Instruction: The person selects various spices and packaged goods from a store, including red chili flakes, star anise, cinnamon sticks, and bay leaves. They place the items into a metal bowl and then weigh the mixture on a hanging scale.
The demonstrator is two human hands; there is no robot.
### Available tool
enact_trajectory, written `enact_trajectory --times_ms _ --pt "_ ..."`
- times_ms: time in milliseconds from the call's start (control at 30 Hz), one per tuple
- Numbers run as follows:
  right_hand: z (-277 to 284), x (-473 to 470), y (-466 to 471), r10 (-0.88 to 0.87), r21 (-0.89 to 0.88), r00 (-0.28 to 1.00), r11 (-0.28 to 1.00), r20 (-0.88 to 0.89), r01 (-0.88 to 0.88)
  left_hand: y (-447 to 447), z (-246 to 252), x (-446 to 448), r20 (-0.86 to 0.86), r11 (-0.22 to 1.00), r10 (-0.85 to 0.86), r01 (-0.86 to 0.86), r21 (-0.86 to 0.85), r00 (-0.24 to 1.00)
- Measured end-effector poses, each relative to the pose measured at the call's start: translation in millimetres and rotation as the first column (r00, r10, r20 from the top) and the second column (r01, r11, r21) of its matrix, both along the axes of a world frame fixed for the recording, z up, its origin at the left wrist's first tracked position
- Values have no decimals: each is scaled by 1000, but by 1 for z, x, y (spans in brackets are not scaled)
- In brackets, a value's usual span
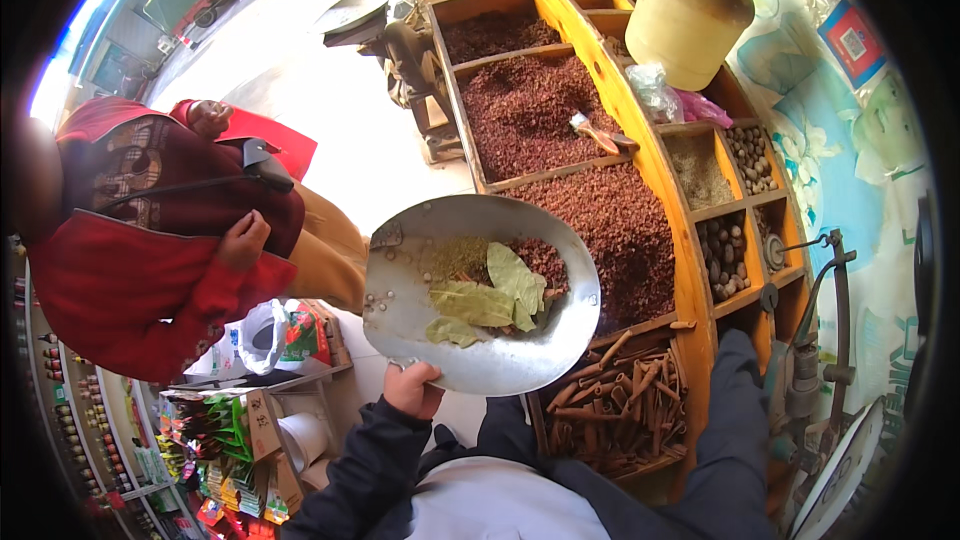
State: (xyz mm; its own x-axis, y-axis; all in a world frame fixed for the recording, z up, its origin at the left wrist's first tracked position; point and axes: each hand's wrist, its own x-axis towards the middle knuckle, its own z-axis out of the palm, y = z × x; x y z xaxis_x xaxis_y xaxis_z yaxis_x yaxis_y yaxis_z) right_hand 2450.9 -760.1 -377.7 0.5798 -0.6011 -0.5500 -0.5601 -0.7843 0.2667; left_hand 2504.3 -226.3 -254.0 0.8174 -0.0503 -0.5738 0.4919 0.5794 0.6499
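Observation:
My left hand (412, 390) grips the near rim of a metal weighing pan (420, 240). Several dried bay leaves (472, 304) lie in the pan. Beside them are small greenish seeds (459, 259) and some reddish-brown peppercorns (540, 262). My right arm, in a dark sleeve (731, 420), reaches over the wooden divider to a small compartment at the right. The right hand itself is hidden there. Just beyond the sleeve's end, a compartment holds brown round pods (724, 255).
Wooden bins hold dried Sichuan peppercorns (622, 232) and cinnamon sticks (622, 409). A brush (596, 133) rests on the peppercorns. A large lidded jar (686, 19) stands behind. At right is a balance scale (832, 315); at left, a person in red (135, 292) beside packet shelves (217, 435).

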Motion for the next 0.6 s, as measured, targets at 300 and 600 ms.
enact_trajectory --times_ms 300,600 --pt "26 6 11 22 28 997 999 72 -24 -5 9 -5 21 998 -47 46 35 999" --pt "76 -20 28 -523 585 784 768 336 261 -20 16 -5 42 980 -188 191 -60 981"
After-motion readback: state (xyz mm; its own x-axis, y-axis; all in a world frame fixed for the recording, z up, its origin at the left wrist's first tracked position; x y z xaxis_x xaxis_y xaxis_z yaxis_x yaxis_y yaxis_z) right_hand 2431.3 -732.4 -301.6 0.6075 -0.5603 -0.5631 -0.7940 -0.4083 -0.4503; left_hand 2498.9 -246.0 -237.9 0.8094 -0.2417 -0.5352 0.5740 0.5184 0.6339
